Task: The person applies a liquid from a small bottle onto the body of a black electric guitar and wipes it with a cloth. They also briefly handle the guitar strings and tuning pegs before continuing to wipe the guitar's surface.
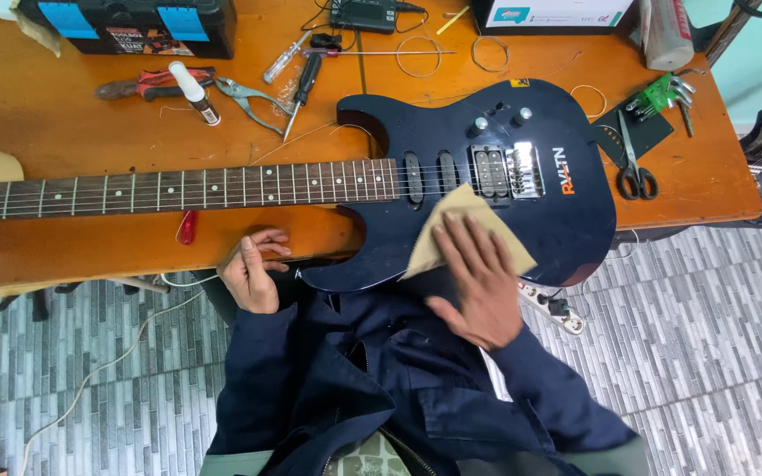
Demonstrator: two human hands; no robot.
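Right now the right hand [480, 284] lies flat on a tan cloth [456, 231], fingers [467, 244] spread apart and pressing it onto the dark blue electric guitar body [451, 123]. That body lies directly under and beyond these fingers, its neck [178, 188] running lengthwise away toward the left hand's side. The left hand [253, 273] rests at the wooden table [72, 132] edge just below the neck, fingers loosely curled, clamped on nothing. Pliers [147, 85] and scissors [635, 167] lie well beyond.

Glossy guitar body [566, 234]; matt cloth [465, 231]; wooden table [63, 132].
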